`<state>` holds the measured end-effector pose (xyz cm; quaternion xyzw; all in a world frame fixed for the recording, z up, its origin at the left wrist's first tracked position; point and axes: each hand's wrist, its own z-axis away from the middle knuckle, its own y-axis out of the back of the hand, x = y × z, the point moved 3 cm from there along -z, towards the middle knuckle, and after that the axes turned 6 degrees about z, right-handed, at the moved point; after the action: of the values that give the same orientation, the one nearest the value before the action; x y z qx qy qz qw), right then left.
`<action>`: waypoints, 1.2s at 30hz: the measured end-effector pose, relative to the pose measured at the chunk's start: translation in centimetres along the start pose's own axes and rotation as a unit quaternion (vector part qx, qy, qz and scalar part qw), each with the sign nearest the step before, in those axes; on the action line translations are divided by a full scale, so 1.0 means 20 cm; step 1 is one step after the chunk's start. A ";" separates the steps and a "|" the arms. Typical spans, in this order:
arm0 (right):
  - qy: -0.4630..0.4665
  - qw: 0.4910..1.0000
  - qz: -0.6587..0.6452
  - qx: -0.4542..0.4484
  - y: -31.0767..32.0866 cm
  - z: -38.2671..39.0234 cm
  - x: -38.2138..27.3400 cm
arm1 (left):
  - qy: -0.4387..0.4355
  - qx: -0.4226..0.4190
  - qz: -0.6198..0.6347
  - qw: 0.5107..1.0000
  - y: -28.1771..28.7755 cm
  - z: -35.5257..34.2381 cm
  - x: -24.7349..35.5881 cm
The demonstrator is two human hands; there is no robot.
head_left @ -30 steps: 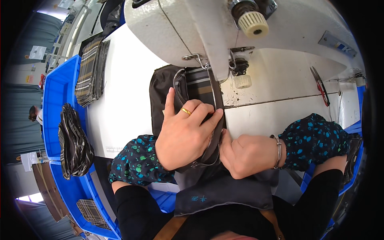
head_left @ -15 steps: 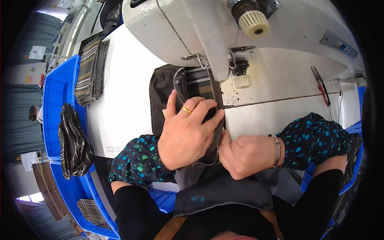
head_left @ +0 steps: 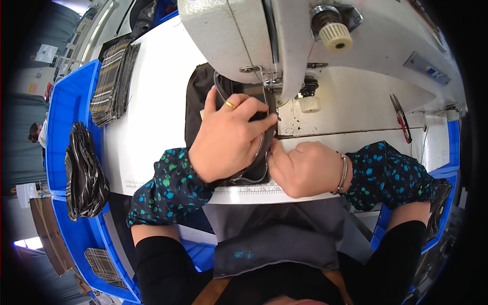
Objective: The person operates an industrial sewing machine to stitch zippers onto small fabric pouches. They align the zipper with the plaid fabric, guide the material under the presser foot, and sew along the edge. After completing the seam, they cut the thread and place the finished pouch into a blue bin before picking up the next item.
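A dark brown fabric piece (head_left: 195, 114) with a metal-toothed zipper (head_left: 252, 178) lies on the white table, its far right part under the needle area of the sewing machine (head_left: 223, 38). My left hand (head_left: 229, 134), with a gold ring, rests on the piece with fingers spread, pressing it beside the zipper. At the right edge of the fabric, my right hand (head_left: 307, 168) has curled fingers, with thumb and forefinger pinching the edge. The right fingertips are partly hidden against the cloth.
A ruler strip (head_left: 244, 191) runs along the table's front edge. Red-handled snips (head_left: 401, 119) lie at the right. On the left are a plaid fabric stack (head_left: 112, 84) and blue bins (head_left: 76, 101), with a dark striped bundle (head_left: 85, 173) hanging over them.
The fabric piece has moved farther under the machine, and both hands have gone forward with it. The ruler strip at the front edge now shows more. The view has shifted slightly.
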<state>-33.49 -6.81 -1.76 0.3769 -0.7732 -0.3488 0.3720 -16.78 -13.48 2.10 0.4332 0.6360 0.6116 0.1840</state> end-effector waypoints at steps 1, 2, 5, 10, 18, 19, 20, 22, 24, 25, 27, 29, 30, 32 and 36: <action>-0.010 1.000 -0.007 0.005 -0.02 0.00 0.02 | 0.002 0.002 0.005 1.000 0.00 -0.01 -0.02; -0.021 1.000 -0.013 0.011 -0.03 0.00 0.04 | 0.005 0.005 0.011 1.000 0.00 -0.02 -0.04; -0.053 0.998 -0.015 0.001 -0.06 -0.01 0.06 | -0.001 0.033 -0.006 0.999 -0.03 -0.04 -0.09; -0.082 0.996 -0.029 0.009 -0.09 0.00 0.12 | -0.002 0.039 0.016 0.999 -0.05 -0.06 -0.15; -0.125 0.991 -0.056 0.009 -0.04 -0.01 0.17 | 0.015 0.018 0.046 0.999 0.01 -0.02 -0.17; -0.141 0.988 -0.066 0.012 -0.04 -0.02 0.18 | 0.010 0.015 0.040 0.999 0.03 0.00 -0.18; -0.172 0.983 -0.054 0.013 -0.03 -0.03 0.18 | 0.004 0.013 0.035 0.999 0.04 0.01 -0.19; -0.233 0.972 -0.030 0.017 -0.03 -0.06 0.20 | 0.000 0.006 0.029 1.000 0.05 0.01 -0.20; -0.250 0.966 -0.066 -0.023 -0.07 -0.05 0.20 | 0.000 -0.003 0.030 1.000 0.07 0.00 -0.21; -0.239 0.967 -0.080 -0.030 -0.09 -0.04 0.20 | -0.001 0.003 0.048 0.999 0.07 0.00 -0.22; -0.195 0.975 -0.106 -0.028 -0.12 -0.03 0.20 | -0.004 0.014 0.081 0.997 0.09 0.00 -0.23; -0.140 0.983 -0.120 -0.010 -0.11 -0.02 0.19 | 0.057 0.114 0.134 0.983 0.14 0.01 -0.27; -0.120 0.985 -0.123 -0.002 -0.10 -0.02 0.16 | 0.086 0.163 0.162 0.970 0.16 0.01 -0.29; -0.106 0.986 -0.130 0.008 -0.09 -0.01 0.15 | 0.134 0.245 0.106 0.954 0.24 0.02 -0.38; -0.114 0.988 -0.100 0.018 -0.09 -0.01 0.12 | 0.061 0.253 -0.089 0.962 0.17 0.01 -0.25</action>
<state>-33.80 -9.69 -2.30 0.4163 -0.7752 -0.4113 0.2379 -12.78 -17.72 3.79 0.3691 0.8158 0.4372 0.0836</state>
